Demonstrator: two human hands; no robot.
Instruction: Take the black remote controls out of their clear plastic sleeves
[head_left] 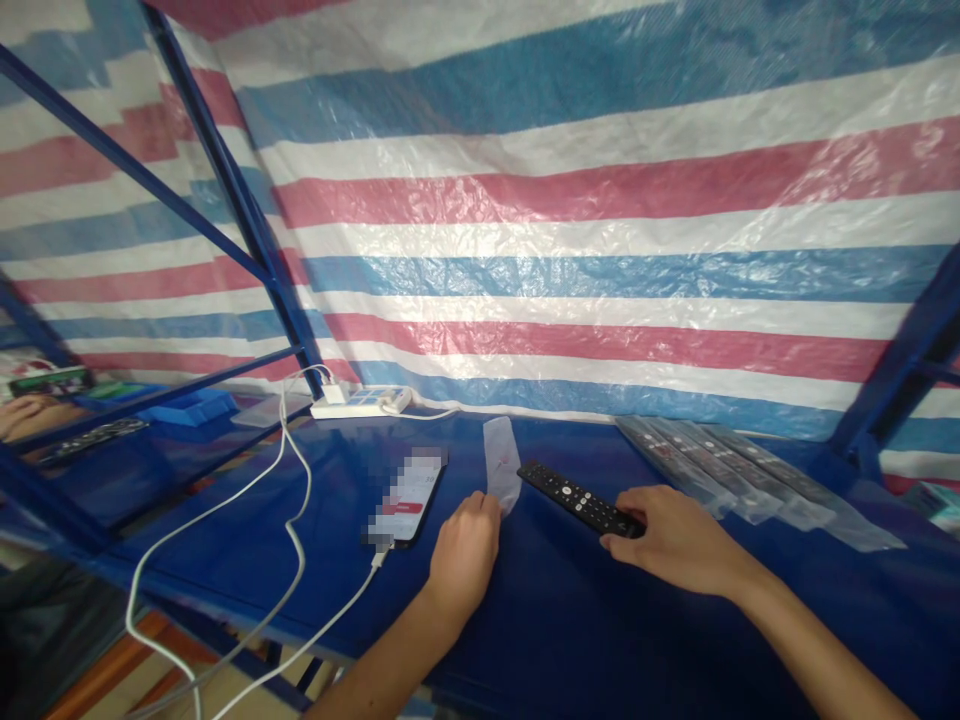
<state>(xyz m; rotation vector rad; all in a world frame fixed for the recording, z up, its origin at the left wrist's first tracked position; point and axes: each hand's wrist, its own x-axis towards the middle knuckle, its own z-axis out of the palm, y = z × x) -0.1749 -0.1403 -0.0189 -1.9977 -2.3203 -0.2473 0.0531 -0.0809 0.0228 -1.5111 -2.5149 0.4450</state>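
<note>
My right hand (667, 535) is closed on the near end of a black remote control (574, 497), which points away to the left with its buttons up. A clear plastic sleeve (501, 460) lies on the blue table just left of the remote. At the sleeve's near end, the fingers of my left hand (466, 545) are bent together and closed on it. To the right, several remotes in clear plastic sleeves (720, 470) lie overlapped in a row.
A phone (409, 500) on a white charging cable (337, 610) lies left of my left hand. A white power strip (361, 401) sits at the table's back edge. Blue frame posts (255, 230) and a striped tarp (570, 250) bound the space. Another person's hand (37, 415) shows far left.
</note>
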